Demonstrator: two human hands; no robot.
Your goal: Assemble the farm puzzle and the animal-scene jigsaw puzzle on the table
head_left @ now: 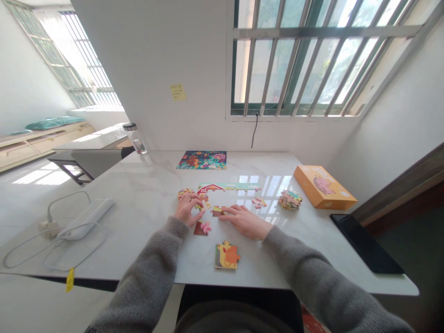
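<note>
My left hand (189, 209) is curled over the table, thumb and forefinger closed around a puzzle piece (198, 206) with a yellow-green patch, mostly hidden by the fingers. Opposite it, my right hand (245, 222) has its fingertips on the right end of a brown and green puzzle piece (217, 211). Below my left hand lies a brown piece with a pink animal part (205, 227). Farther back stretches a joined strip of pieces (239, 187) with a red barn at its left end. Behind my left hand is a group of colourful pieces (186, 192), partly covered.
Right of the strip lies a loose piece (259, 202), then a pile of pieces (290, 200) and an orange box (322, 187). Nearer me sits a yellow-orange stack (227, 255). A dark picture sheet (203, 160), bottle (136, 138), power strip (86, 217) and black tablet (366, 243) lie around.
</note>
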